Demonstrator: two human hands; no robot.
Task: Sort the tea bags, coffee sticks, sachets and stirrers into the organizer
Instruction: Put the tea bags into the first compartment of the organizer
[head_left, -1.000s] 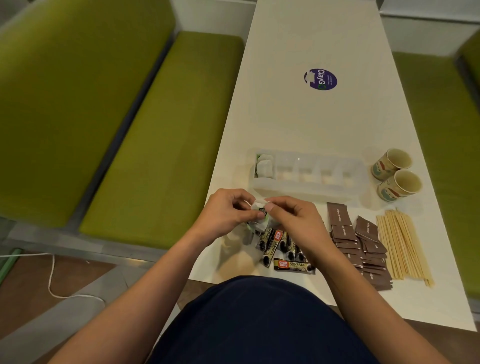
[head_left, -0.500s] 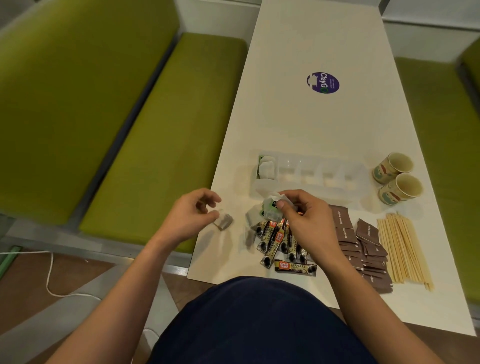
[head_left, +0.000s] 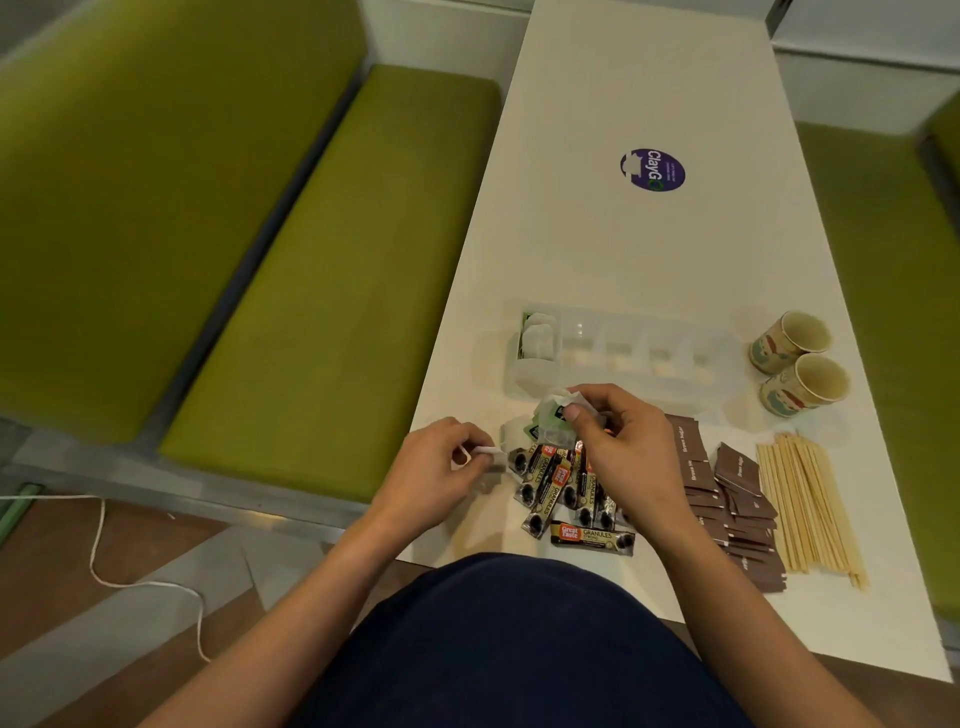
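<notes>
A clear plastic organizer (head_left: 631, 349) with several compartments lies across the white table; tea bags (head_left: 537, 338) fill its leftmost slot. My right hand (head_left: 621, 447) pinches a white and green tea bag (head_left: 553, 415) just in front of the organizer. My left hand (head_left: 436, 465) pinches a small white tea bag tag (head_left: 485, 453) at the table's left edge. Black coffee sticks (head_left: 563, 491) lie piled under my right hand. Brown sachets (head_left: 727, 499) and wooden stirrers (head_left: 810, 506) lie to the right.
Two paper cups (head_left: 797, 361) lie on their sides right of the organizer. A purple sticker (head_left: 653, 170) marks the far table. Green bench cushions (head_left: 322, 280) flank the table on both sides. A white cord (head_left: 104, 566) runs over the floor at left.
My hands parted from a joint hold; the right hand lifted the tea bag toward the organizer. The left hand swung out left, then came back toward the coffee sticks with the tag.
</notes>
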